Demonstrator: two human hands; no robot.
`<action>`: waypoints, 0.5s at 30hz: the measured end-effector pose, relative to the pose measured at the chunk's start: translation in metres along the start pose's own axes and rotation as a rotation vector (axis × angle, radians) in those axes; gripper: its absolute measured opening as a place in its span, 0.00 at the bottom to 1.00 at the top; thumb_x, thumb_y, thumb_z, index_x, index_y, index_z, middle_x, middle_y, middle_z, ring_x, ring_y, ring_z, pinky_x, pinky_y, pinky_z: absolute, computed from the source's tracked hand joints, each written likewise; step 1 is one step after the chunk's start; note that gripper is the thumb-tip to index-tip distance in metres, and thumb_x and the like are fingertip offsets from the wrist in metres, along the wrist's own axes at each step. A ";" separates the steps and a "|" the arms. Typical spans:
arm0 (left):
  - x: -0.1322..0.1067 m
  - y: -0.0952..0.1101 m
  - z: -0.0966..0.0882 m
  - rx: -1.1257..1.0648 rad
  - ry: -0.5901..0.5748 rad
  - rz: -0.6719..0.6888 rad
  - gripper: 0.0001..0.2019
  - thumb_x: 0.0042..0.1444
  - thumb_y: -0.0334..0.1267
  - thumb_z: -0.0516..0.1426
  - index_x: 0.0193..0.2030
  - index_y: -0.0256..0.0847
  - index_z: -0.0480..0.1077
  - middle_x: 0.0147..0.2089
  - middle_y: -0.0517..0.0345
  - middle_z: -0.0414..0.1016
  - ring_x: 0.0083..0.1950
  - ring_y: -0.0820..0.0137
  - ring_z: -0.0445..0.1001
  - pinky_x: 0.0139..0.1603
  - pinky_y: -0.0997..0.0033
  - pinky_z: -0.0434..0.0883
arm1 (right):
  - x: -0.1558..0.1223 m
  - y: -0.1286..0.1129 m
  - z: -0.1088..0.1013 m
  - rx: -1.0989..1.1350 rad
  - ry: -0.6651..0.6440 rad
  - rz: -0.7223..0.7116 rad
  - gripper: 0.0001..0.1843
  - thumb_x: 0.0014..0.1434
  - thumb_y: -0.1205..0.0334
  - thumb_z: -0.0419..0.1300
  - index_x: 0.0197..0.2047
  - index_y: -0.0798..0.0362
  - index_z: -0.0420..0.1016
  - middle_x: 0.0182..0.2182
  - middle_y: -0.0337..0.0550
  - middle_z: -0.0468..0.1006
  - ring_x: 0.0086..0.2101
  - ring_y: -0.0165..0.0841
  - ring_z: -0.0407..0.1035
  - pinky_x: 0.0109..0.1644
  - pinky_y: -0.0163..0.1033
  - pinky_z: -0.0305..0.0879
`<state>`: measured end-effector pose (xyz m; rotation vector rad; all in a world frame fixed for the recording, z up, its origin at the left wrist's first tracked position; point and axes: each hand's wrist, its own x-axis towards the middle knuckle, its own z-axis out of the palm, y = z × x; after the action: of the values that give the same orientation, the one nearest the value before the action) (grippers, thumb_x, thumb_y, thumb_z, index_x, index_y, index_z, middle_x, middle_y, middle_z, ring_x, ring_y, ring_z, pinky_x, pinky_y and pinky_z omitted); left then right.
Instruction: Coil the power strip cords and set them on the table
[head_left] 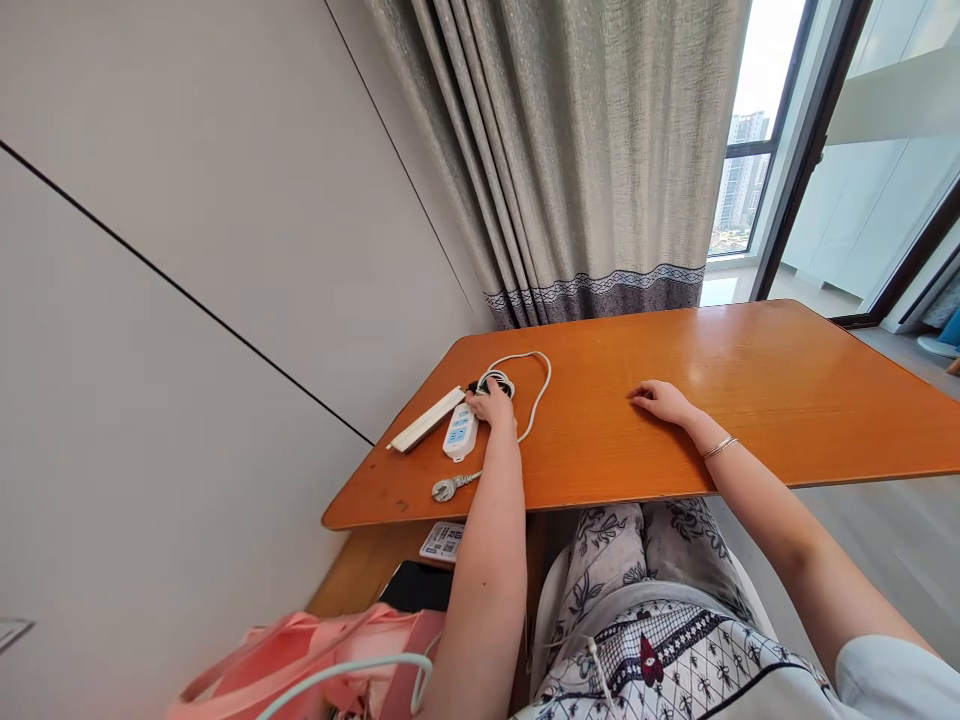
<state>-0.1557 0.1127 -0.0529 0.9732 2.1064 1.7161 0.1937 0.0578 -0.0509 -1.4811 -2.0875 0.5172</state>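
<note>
My left hand (pixel 493 405) reaches to the far left of the orange wooden table (pixel 750 400). Its fingers are closed on the coiled white cable (pixel 496 381) of a small white power strip (pixel 460 432). The cable loops out to the right (pixel 541 385), and its plug (pixel 444 489) lies near the table's front edge. A longer white power strip (pixel 427 419) lies just left of the small one. My right hand (pixel 660 399) rests flat on the table's middle, fingers stretched out, holding nothing. A thin bracelet (pixel 719 447) circles that wrist.
A white wall (pixel 187 300) runs along the left. Grey curtains (pixel 585 150) hang behind the table, with a glass door (pixel 862 200) to the right. Below the table's left edge are a lower shelf (pixel 360 570) with a dark phone (pixel 416 587), a small card (pixel 442 541) and a pink bag (pixel 315 660).
</note>
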 end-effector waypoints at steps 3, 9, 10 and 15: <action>-0.003 0.001 -0.003 -0.044 0.002 -0.153 0.28 0.64 0.46 0.51 0.65 0.32 0.52 0.68 0.24 0.53 0.68 0.48 0.61 0.63 0.51 0.64 | 0.000 0.000 0.000 -0.005 0.002 0.002 0.10 0.62 0.62 0.60 0.45 0.50 0.81 0.43 0.43 0.83 0.40 0.34 0.75 0.47 0.37 0.69; -0.007 0.004 -0.010 -0.154 -0.053 -0.208 0.25 0.58 0.48 0.60 0.58 0.38 0.62 0.63 0.33 0.64 0.66 0.54 0.64 0.60 0.60 0.66 | -0.001 -0.001 -0.001 -0.006 -0.002 -0.017 0.10 0.62 0.62 0.60 0.45 0.50 0.81 0.44 0.43 0.83 0.41 0.35 0.75 0.47 0.37 0.69; -0.008 0.004 -0.010 -0.178 -0.070 -0.210 0.24 0.57 0.48 0.61 0.55 0.38 0.64 0.59 0.35 0.68 0.64 0.54 0.66 0.59 0.61 0.67 | -0.001 -0.001 -0.001 -0.007 -0.003 -0.020 0.10 0.62 0.62 0.60 0.45 0.50 0.81 0.44 0.43 0.83 0.41 0.35 0.75 0.47 0.37 0.69; -0.010 0.008 -0.009 -0.296 -0.144 -0.223 0.14 0.54 0.44 0.62 0.42 0.38 0.68 0.38 0.50 0.75 0.48 0.62 0.75 0.51 0.63 0.70 | -0.001 -0.001 -0.001 -0.011 -0.007 -0.025 0.10 0.62 0.62 0.60 0.45 0.49 0.81 0.43 0.43 0.83 0.41 0.34 0.75 0.46 0.37 0.70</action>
<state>-0.1509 0.1002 -0.0453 0.7229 1.7356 1.7235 0.1938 0.0569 -0.0498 -1.4597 -2.1147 0.5037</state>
